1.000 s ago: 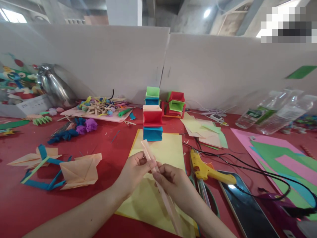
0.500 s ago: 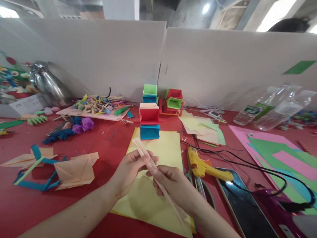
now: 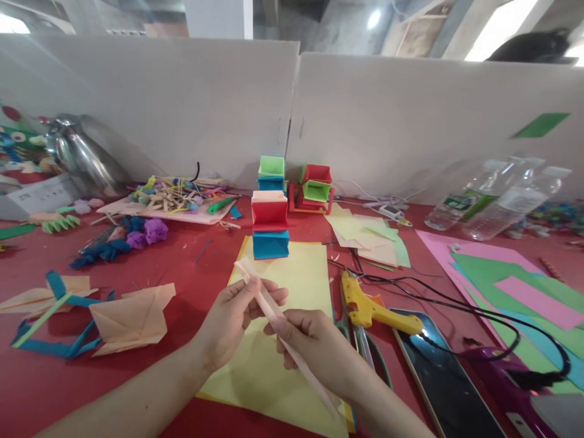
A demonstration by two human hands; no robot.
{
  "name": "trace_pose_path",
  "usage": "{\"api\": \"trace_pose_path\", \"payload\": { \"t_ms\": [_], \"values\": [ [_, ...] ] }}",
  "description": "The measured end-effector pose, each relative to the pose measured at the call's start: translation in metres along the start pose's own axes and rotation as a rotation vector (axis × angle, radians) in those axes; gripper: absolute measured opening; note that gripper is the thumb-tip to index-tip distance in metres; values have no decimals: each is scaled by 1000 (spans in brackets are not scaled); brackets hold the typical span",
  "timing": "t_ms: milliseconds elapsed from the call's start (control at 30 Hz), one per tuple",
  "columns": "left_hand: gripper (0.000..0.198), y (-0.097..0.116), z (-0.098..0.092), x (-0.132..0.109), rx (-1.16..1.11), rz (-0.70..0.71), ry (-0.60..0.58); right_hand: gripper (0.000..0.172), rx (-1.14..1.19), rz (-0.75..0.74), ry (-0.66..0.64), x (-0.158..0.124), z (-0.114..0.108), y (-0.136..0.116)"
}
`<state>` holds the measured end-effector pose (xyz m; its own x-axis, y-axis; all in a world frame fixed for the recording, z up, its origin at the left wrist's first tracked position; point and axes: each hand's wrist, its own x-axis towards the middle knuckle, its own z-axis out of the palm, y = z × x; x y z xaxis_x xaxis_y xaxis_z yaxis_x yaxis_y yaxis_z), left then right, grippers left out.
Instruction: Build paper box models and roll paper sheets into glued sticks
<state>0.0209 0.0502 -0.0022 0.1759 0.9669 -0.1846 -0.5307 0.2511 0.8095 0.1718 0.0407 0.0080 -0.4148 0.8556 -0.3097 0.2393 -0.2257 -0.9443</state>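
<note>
"Where is the pale paper strip (image 3: 268, 307)?"

"Between the person's two hands, above the yellow sheet (image 3: 305, 283). It slants, with its far end up toward the folded boxes and its near end down to the lower right."

"And how do the hands hold it?"

"Both are clamped on it. The left hand (image 3: 235, 310) pinches it near the far end, under the thumb, and a short bit pokes out beyond. The right hand (image 3: 308, 337) grips it farther down, thumb on top. The two are close to each other."

"What stands just past them?"

"A red box (image 3: 270, 216) of folded paper above a blue box (image 3: 271, 244), at the far edge of the sheet."

"What's on the right?"

"A yellow glue gun (image 3: 365, 307) beside the sheet, its handle reaching over the top end of a phone (image 3: 449, 377). Both are on the red surface (image 3: 27, 389)."

"And left?"

"A folded peach paper piece (image 3: 132, 319), right beside some blue strips (image 3: 57, 348). Farther back, a steel jug (image 3: 86, 161) leans near the white partition (image 3: 182, 103)."
</note>
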Motion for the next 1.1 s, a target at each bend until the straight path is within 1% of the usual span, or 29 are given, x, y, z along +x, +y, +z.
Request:
{"api": "trace_pose_path", "payload": {
  "t_ms": [100, 200, 300, 367, 467, 533, 600, 767, 900, 967, 1100],
  "values": [
    [30, 2, 1, 0, -14, -2, 36, 34, -71, -29, 1, -2, 1, -3],
    [32, 4, 1, 4, -31, 23, 110, 34, -196, -36, 11, -5, 4, -6],
    [31, 6, 0, 7, -29, 23, 161, 33, -343, -82, 76, -5, 6, -5],
    [31, 7, -1, 7, -18, 6, 138, 32, -396, -107, 114, -5, 7, -4],
    [27, 6, -1, 4, 24, -11, 7, 34, -392, -115, 135, -4, 6, -3],
    [23, 5, -1, 2, 42, -19, -48, 35, -370, -127, 142, -4, 5, -4],
    [22, 5, -1, 1, 33, -23, -35, 35, -363, -134, 136, -4, 5, -4],
    [29, 3, 0, 2, -17, 20, 46, 35, -373, -161, 120, -5, 7, -5],
    [26, 0, -1, 2, -44, 59, 90, 34, -450, -194, 135, -6, 9, -3],
    [25, -2, -1, 2, -50, 63, 77, 34, -460, -203, 143, -6, 10, -2],
    [24, -5, 1, 0, 8, -17, -56, 36, -374, -188, 175, -6, 10, -1]
  ]
}}
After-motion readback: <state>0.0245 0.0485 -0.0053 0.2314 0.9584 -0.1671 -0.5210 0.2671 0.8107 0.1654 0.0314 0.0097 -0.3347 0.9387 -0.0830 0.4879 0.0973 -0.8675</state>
